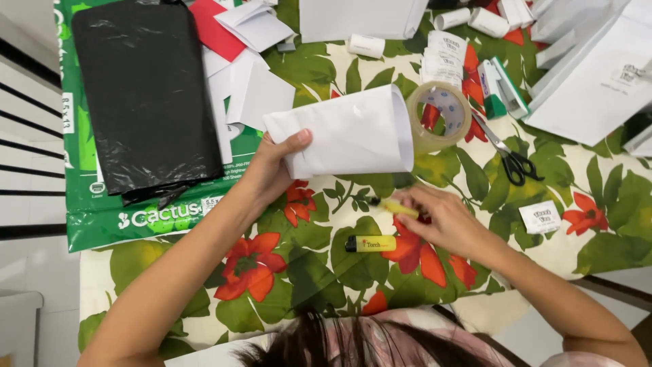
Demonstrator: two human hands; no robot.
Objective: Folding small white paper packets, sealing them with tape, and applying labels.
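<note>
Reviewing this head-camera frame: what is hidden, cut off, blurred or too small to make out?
- Yellow object in the right hand: motion-blurred and partly covered by fingers; its kind is unclear.
- Inside of the folded white paper held by the left hand: hidden by its own fold.
- Under the black plastic bag: covered.
- White paper bags: cut off by the top and right edges.
- Small printed slip: too small to make out.

Our left hand (275, 166) sits left of the frame's centre, thumb on top, fingers pinched closed. Our right hand (441, 217) lies right of centre, palm down, fingertips pinched. Both bare forearms rise from the lower edge.
</note>
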